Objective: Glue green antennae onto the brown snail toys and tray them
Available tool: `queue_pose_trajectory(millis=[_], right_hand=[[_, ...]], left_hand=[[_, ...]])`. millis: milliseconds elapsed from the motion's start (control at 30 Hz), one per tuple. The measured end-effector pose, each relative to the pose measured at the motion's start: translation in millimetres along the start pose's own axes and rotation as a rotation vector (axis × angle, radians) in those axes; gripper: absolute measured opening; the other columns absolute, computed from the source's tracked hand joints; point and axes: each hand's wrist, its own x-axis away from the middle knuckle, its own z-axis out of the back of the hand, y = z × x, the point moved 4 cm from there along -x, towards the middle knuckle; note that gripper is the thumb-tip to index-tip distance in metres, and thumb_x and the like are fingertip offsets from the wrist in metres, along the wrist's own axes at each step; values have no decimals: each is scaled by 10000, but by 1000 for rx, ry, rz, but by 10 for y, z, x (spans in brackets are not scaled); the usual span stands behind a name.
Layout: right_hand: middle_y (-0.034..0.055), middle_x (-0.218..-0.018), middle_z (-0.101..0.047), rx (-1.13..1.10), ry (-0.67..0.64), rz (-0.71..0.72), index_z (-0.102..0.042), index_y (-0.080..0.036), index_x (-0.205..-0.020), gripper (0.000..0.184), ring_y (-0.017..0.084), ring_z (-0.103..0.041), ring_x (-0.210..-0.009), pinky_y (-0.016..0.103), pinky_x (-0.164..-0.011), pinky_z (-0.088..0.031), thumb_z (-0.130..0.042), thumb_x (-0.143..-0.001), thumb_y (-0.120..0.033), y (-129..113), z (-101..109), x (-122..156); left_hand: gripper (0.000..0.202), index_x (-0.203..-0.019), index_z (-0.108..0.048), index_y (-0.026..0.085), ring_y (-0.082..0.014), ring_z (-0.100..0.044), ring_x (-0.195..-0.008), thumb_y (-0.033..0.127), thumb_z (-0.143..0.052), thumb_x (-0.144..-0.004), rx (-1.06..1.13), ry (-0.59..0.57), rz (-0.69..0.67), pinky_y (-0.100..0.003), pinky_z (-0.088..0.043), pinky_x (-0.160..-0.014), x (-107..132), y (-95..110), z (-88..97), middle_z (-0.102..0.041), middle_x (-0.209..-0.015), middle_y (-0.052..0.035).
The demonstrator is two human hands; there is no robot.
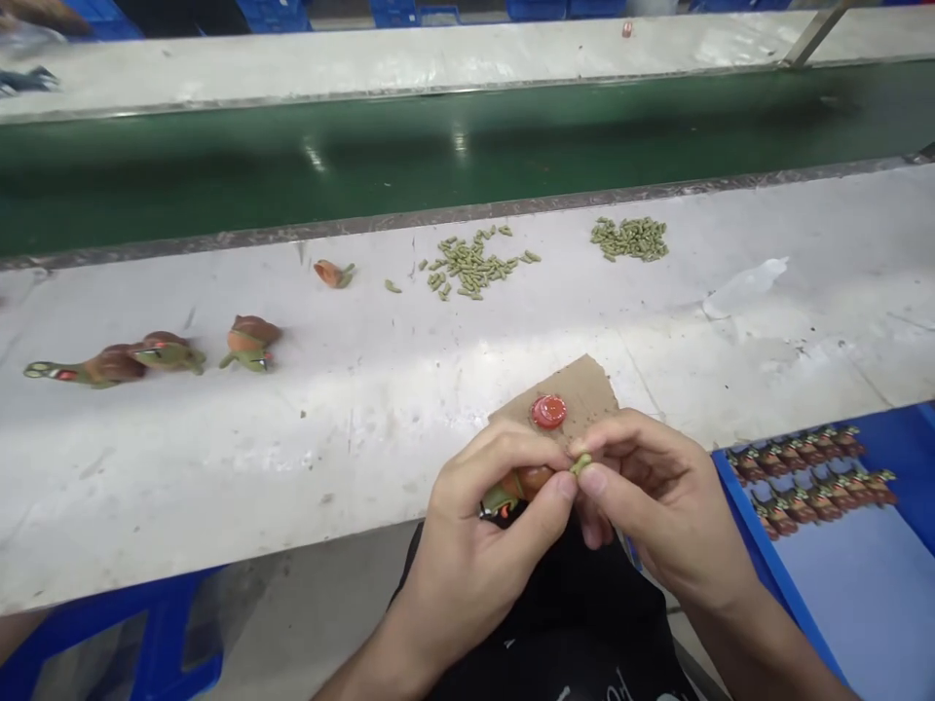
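My left hand [482, 526] is closed around a small orange and green toy figure [517, 487], held just off the near edge of the white workbench [365, 409]. My right hand [650, 497] pinches a small green piece [580, 463] against that figure. Both hands meet over my lap. Just beyond them a red cap [548, 411] lies on a scrap of brown cardboard [580, 389].
Three finished toy figures [146, 358] lie at the left of the bench, one loose orange part [332, 274] farther back. Two heaps of green pieces [471, 263] [630, 239] sit near the green conveyor belt [467, 156]. A blue tray [862, 545] at right holds rows of figures [807, 472].
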Motion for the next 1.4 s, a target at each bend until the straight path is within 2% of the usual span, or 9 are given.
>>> queue_pose_trajectory(millis=[233, 333, 433, 533, 667, 900, 1133, 1267, 1400], right_hand=[[4, -829, -866, 297, -90, 12, -947, -317, -1044, 146, 133, -805, -606, 191, -595, -637, -934, -974, -189, -102, 153, 77], [-16, -817, -868, 383, -110, 46, -952, -332, -1046, 168, 135, -805, -636, 210, -625, -651, -905, -994, -180, -140, 163, 65], [-22, -874, -877, 506, -17, 149, -945, -317, -1037, 146, 131, -781, -675, 229, -614, -629, -896, -1003, -183, -181, 209, -27], [-3, -912, -849, 731, 118, 322, -939, -283, -1038, 143, 146, -741, -757, 270, -651, -608, -879, -1022, -154, -216, 275, -160], [20, -927, -814, 919, 94, 429, -923, -239, -1042, 142, 169, -718, -793, 313, -682, -606, -852, -1049, -116, -176, 280, -289], [33, -962, -832, 1033, 23, 459, -917, -291, -1059, 175, 218, -773, -850, 366, -725, -643, -800, -1115, -174, -134, 191, -289], [46, -997, -866, 940, 73, 430, -947, -339, -1088, 197, 246, -788, -864, 410, -732, -670, -812, -1109, -196, -151, 177, -221], [21, -1069, -915, 573, 200, 208, -955, -363, -1036, 108, 251, -869, -975, 412, -862, -759, -924, -1048, -260, -103, 205, -128], [23, -1160, -939, 276, 167, -1, -964, -353, -1036, 22, 270, -909, -1136, 416, -1014, -782, -948, -1046, -342, 45, 196, -42]], left_hand=[[161, -981, -809, 290, -113, -659, -790, 168, -806, -1085, -46, -73, 74, -232, -534, -735, 76, -103, 12, -710, -882, 51], [164, -980, -821, 296, -113, -667, -791, 175, -804, -1089, -51, -65, 103, -231, -541, -737, 132, -129, 17, -724, -895, 48], [141, -1175, -855, 353, -150, -735, -893, 238, -811, -1106, -45, 22, 184, -263, -595, -842, 216, -180, 44, -783, -987, 30], [218, -1382, -794, 374, -186, -766, -970, 387, -763, -1167, 9, 107, 298, -306, -634, -909, 315, -269, 68, -815, -1120, -3], [176, -1225, -781, 327, -175, -755, -949, 484, -706, -1207, 72, 95, 334, -281, -635, -885, 385, -331, 62, -798, -1062, -2], [143, -1274, -796, 355, -172, -809, -1019, 459, -735, -1198, 112, 33, 332, -269, -654, -927, 379, -318, 18, -806, -1077, 18], [117, -1290, -807, 374, -159, -820, -1057, 382, -778, -1177, 125, 48, 322, -249, -656, -955, 348, -358, -23, -840, -1131, 26], [122, -1286, -830, 390, -146, -812, -1041, 365, -787, -1174, 168, 88, 284, -235, -658, -947, 284, -333, -22, -848, -1143, 32], [156, -1306, -843, 408, -150, -789, -1079, 342, -779, -1180, 198, 69, 247, -239, -653, -977, 219, -296, -63, -846, -1177, 32]])
